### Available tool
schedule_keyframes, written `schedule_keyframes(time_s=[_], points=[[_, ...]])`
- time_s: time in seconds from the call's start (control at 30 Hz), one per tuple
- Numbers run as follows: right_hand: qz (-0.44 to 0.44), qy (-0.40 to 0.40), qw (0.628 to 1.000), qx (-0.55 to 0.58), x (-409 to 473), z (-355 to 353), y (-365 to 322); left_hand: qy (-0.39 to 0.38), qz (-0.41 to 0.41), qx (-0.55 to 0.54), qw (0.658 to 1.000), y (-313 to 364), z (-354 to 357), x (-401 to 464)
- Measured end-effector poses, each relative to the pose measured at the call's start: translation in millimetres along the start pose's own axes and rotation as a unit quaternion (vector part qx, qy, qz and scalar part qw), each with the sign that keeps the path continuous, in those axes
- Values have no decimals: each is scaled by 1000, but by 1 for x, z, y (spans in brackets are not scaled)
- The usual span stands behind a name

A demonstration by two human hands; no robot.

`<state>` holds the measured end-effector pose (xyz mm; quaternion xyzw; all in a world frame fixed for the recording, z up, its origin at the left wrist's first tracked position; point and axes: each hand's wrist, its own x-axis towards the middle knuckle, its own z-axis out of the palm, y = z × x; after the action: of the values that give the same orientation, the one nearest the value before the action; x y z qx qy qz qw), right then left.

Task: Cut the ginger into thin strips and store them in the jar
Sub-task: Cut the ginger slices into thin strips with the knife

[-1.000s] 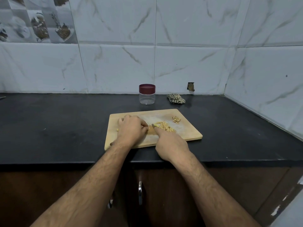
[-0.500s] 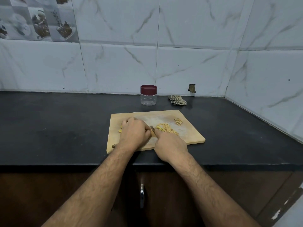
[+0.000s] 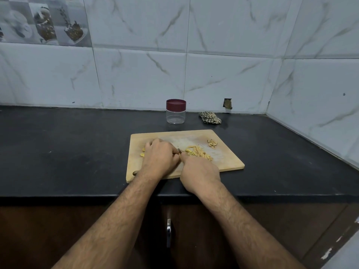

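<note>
— Where the wooden cutting board (image 3: pixel 229 162) lies on the black tabletop (image 3: pixel 77 152), what are the hands doing?

— Both are over its near left part. The left hand (image 3: pixel 159 158) sits knuckles up with its fingers (image 3: pixel 155 144) curled down onto ginger; a few yellow ginger pieces (image 3: pixel 143 152) peek out at its left side. What exactly it presses underneath, I cannot tell.

— And the other?

— The right hand (image 3: pixel 198 169) is curled round a knife (image 3: pixel 179 151), of which only a small dark bit shows between the two hands. The hands are almost touching there.

— Where is the cut ginger?

— A heap of thin ginger strips (image 3: pixel 198 153) lies just right of the knife, mid-board. A smaller pile of scraps (image 3: pixel 212 143) sits near the far right corner, apart from the strips.

— The jar?

— The clear jar (image 3: pixel 176 116) stands upright behind the board, near the tiled wall (image 3: pixel 223 74), its maroon lid (image 3: pixel 176 104) on. A crumpled checked cloth (image 3: pixel 209 117) lies to its right.
</note>
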<state>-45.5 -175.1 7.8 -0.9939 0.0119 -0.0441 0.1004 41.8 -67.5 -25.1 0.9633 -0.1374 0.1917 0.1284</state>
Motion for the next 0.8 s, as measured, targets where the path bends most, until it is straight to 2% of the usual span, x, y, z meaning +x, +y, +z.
schedule_keyframes(time_s=[0.37,0.8], points=[[0,-10,999,-35,-11,2,-1,-15,-17,-27,999,-2,-1,1],[1,5,1000,18,-9,-1,4,-25,-39,-77,996,-3,-1,1]])
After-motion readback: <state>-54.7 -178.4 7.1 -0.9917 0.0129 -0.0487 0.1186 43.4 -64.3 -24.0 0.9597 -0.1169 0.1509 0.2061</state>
